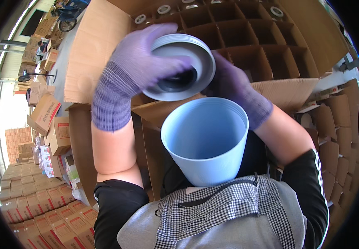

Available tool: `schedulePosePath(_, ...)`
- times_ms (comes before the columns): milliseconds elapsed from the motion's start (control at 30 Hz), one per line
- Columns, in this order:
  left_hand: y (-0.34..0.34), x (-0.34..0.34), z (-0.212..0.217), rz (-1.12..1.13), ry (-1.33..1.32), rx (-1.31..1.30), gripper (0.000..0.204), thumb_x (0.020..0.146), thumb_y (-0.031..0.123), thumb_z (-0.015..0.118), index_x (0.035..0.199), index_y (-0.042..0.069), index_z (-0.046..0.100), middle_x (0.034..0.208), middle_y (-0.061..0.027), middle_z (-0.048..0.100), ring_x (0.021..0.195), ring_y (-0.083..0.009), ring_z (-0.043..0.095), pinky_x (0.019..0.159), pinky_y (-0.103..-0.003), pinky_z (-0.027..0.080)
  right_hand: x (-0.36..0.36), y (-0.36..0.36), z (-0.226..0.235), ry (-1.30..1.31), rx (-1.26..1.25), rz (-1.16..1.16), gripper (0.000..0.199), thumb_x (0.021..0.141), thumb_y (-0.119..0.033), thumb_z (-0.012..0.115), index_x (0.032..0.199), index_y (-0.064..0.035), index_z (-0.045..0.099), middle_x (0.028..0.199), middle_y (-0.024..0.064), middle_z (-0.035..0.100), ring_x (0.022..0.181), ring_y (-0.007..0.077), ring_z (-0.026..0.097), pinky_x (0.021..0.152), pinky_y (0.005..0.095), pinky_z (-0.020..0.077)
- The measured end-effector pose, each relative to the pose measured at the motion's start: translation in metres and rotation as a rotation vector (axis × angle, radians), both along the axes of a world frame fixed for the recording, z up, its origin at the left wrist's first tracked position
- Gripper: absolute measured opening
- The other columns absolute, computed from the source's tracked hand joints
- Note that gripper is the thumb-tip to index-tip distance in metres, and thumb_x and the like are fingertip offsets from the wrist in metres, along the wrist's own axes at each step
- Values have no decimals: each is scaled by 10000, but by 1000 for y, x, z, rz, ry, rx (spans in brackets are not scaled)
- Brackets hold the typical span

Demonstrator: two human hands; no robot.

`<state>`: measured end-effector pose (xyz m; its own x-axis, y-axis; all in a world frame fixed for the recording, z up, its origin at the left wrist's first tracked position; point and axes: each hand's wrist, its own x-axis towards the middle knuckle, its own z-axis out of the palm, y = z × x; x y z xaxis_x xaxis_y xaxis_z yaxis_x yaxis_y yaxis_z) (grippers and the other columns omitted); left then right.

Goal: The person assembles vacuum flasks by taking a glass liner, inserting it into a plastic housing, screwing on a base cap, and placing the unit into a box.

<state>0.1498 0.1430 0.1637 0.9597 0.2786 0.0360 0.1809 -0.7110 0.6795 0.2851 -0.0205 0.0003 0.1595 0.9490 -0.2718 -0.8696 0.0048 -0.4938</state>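
Note:
In front of me my left hand (pixel 146 58), in a purple knit glove, closes on a round grey-blue lid-like piece (pixel 206 70). Its inner face is turned toward me, and a black round part (pixel 179 83) shows at its centre behind my fingers. My right hand (pixel 235 85), gloved alike, is beside the piece's right edge; its fingers are dark, blurred and partly hidden, so its grip does not show. Below both hands a light blue tapered bucket (pixel 204 162) stands at my lap, tilted slightly, with its mouth up. Neither hand visibly grips it.
An open carton (pixel 100 50) with cardboard dividers (pixel 246 35) is ahead; several round-topped items sit in its far cells. More divider sheets (pixel 337 137) stand at the right. Stacked cartons (pixel 38 216) fill the left side, and a wheeled blue vehicle (pixel 67 18) is far left.

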Motion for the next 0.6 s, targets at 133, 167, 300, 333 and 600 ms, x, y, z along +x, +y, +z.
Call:
schedulePosePath(133,14,-21,-75,361,-287,-770,423,924,183,756,1277,-32,667,1114,-122,738,1024,-175,706,933,-309,569,-7,-8,30,-805,194,-384,613,970,-278,736,1497,-70,503,1425,193,570,1292,325,605,1119,466,503)
schedulePosePath(167,-5,-17,-86,499,-379,-883,379,946,154,725,1274,-26,669,1127,-121,732,1036,-175,701,945,-309,562,-4,-7,29,-903,120,-359,588,976,-311,720,1477,-72,525,1384,186,593,1262,327,619,1099,461,513)
schedulePosePath(300,-33,-7,-102,382,-504,-1147,401,941,71,735,1317,-32,641,1139,-91,722,1044,-161,689,947,-292,553,8,10,33,-1320,-180,-251,538,999,-440,653,1398,-82,612,1221,160,682,1144,337,677,1017,442,549)
schedulePosePath(333,-37,-3,-108,358,-518,-1079,411,938,61,743,1324,-30,635,1151,-86,723,1047,-150,684,953,-287,549,12,14,36,-1424,-258,-221,539,1005,-473,636,1378,-84,633,1180,154,704,1115,339,691,996,437,559)
schedulePosePath(600,-36,13,-111,218,-580,-1093,463,966,71,734,1391,-21,575,1241,-99,694,1118,-150,656,1007,-303,529,15,-5,41,-2166,-147,-639,511,980,-382,701,1336,-24,621,1111,190,718,1087,310,713,947,405,578)
